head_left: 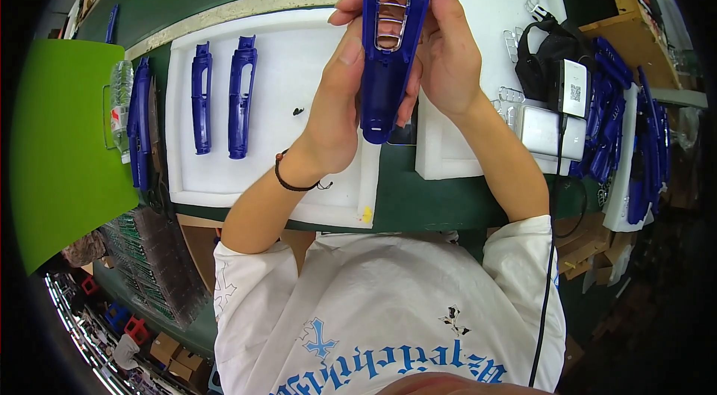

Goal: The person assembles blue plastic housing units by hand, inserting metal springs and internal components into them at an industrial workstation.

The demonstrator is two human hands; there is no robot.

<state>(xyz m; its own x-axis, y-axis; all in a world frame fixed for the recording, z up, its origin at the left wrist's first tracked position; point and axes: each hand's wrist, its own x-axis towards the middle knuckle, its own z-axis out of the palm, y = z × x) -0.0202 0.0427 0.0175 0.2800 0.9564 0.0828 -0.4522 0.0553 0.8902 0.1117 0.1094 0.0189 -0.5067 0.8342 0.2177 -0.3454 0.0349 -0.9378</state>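
A long dark-blue plastic housing [385,89] is held up in front of me, its hollow inner side facing me. Set in its oval opening is a shiny chrome frame [390,19] with crossbars, and fingers show through the gaps. My left hand [334,96] grips the housing's left edge, thumb in front and fingers behind. Along the right edge, my right hand [453,63] closes on the housing too, its thumb pointing up. Two similar blue housings, one slim [202,100] and one beside it [240,100], lie on the white foam tray [280,197] at left.
On the right foam tray [452,160] are loose chrome frames [511,96], a white power bank [551,134] and a black strap [530,59]. A cable runs down past my right arm. Blue parts [609,126] pile at far right. A plastic bottle [121,107] stands at left.
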